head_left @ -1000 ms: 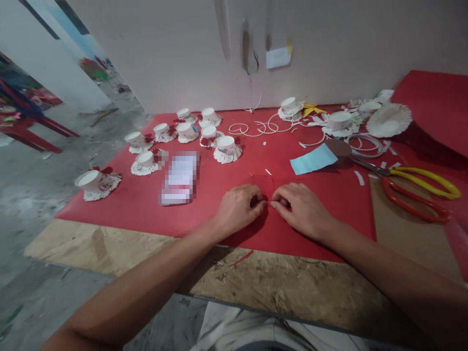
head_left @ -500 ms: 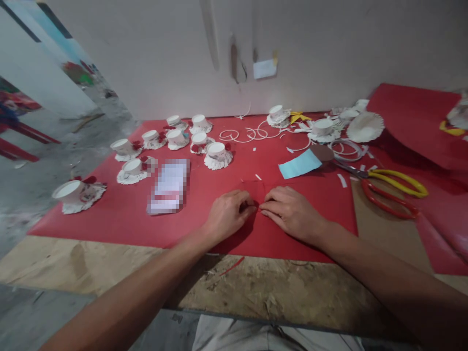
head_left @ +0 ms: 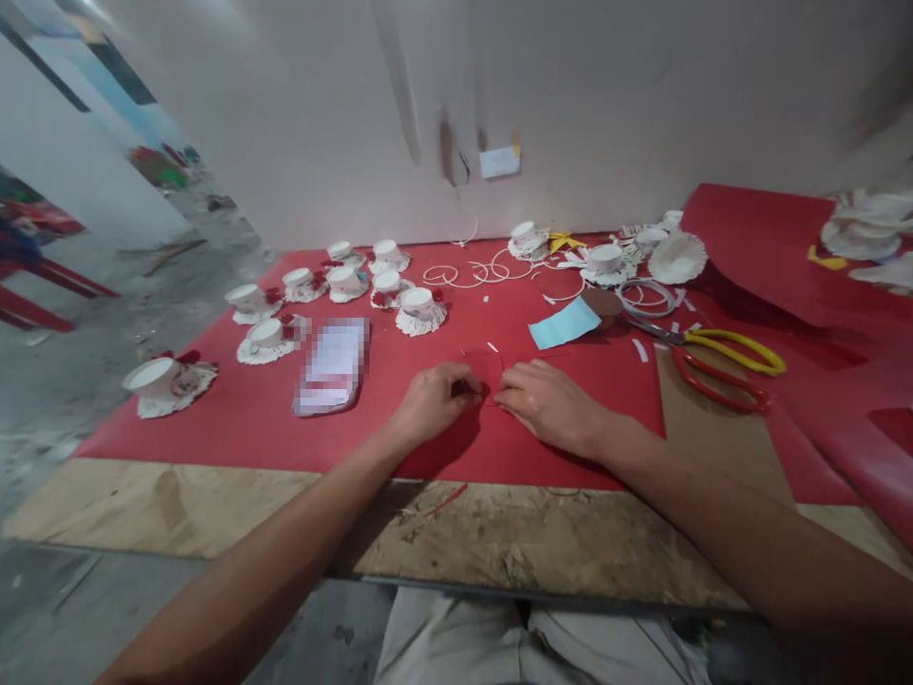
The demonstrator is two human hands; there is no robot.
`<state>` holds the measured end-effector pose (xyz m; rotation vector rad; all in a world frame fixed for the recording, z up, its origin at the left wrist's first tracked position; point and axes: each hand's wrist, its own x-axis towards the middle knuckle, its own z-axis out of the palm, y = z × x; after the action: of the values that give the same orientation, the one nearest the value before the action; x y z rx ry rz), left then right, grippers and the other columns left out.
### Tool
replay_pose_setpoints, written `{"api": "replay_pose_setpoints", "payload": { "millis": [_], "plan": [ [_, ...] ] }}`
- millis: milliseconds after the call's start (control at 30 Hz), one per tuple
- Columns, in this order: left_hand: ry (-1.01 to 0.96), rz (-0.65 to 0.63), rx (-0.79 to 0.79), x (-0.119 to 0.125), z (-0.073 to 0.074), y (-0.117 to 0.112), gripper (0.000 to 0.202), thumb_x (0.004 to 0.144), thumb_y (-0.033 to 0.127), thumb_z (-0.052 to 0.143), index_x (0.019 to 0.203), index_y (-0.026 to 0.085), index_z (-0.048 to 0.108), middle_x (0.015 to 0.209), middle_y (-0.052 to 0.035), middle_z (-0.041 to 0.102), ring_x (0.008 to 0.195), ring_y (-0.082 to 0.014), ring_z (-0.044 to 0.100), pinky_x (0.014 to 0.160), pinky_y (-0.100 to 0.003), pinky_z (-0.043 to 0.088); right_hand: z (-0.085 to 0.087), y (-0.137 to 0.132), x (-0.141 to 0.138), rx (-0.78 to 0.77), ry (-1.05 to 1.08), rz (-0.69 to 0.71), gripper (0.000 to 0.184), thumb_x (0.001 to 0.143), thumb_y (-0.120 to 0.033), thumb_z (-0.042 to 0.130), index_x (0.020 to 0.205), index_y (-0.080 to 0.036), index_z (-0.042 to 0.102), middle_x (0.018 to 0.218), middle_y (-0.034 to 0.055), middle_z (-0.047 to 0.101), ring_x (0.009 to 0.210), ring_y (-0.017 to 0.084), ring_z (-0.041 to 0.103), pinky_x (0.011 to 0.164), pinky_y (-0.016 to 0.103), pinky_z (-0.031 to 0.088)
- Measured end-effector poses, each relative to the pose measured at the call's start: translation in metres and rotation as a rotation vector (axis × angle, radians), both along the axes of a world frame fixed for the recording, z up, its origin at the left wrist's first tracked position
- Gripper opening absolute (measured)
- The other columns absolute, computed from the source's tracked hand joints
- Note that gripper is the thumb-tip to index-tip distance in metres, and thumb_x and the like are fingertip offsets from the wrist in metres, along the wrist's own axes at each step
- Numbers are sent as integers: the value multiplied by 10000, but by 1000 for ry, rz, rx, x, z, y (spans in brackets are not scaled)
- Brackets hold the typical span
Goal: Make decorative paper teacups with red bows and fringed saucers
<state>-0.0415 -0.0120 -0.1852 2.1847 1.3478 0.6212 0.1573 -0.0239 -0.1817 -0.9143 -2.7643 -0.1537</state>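
Note:
My left hand (head_left: 437, 401) and my right hand (head_left: 548, 400) rest low over the red sheet (head_left: 271, 438), fingertips facing each other with a small gap. Both are closed, thumbs and fingers pinched on what looks like a thin red strand (head_left: 502, 362). Against the sheet it is hard to make out, and the fingers cover part of it. Just beyond them lies a small white strip (head_left: 493, 347). A light blue paper piece (head_left: 565, 324) is above my right hand. Left of my left hand, a phone (head_left: 332, 366) lies with its screen blurred out.
Several white paper cups with frilled brims (head_left: 420, 308) stand at left and back. Scissors (head_left: 720, 366) with yellow and red handles lie right, near white rings (head_left: 648, 297) and a yellow star (head_left: 563, 242). A wall (head_left: 320, 124) rises behind; bare board (head_left: 235, 504) forms the front edge.
The gap between my fingertips has widened slightly, both hands still pinching. My view has shifted a little, so the cups, scissors and sheet sit differently in the picture.

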Motion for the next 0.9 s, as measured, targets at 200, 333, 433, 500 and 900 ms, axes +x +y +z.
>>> {"api": "replay_pose_setpoints", "payload": {
  "millis": [200, 333, 433, 500, 900],
  "plan": [
    [19, -149, 86, -7, 0, 0, 211, 766, 155, 519, 875, 196, 695, 891, -19, 673, 818, -136, 602, 776, -238, 441, 1, -4, -2, 4, -64, -31, 241, 919, -157, 424, 918, -134, 664, 860, 93, 597, 833, 198, 496, 719, 319, 316],
    [94, -213, 166, -10, 3, -6, 209, 789, 238, 544, 927, 198, 695, 900, -34, 654, 818, -144, 598, 763, -237, 444, -5, -5, -2, 32, -28, -23, 250, 923, -140, 395, 956, -108, 640, 921, 116, 595, 874, 206, 492, 749, 322, 337],
    [164, -207, 268, -8, -1, -10, 207, 808, 267, 538, 929, 196, 691, 914, -51, 642, 836, -158, 597, 758, -248, 444, -9, -4, -2, 52, 2, -21, 255, 927, -150, 379, 932, -102, 629, 919, 122, 592, 856, 209, 496, 749, 330, 357],
    [208, -183, 318, -6, -5, -10, 224, 840, 250, 491, 934, 191, 684, 934, -64, 638, 857, -164, 596, 763, -256, 444, -10, -3, -2, 51, 18, -39, 259, 929, -164, 372, 905, -100, 622, 899, 122, 592, 844, 211, 503, 752, 334, 372],
    [-439, -110, -145, -5, 13, -17, 222, 780, 348, 567, 761, 134, 623, 613, 9, 561, 575, -98, 502, 573, -217, 401, 19, -20, 2, -531, 630, -191, 143, 815, -262, 514, 744, -165, 591, 675, 19, 585, 626, 139, 508, 602, 265, 390]
  ]
}}
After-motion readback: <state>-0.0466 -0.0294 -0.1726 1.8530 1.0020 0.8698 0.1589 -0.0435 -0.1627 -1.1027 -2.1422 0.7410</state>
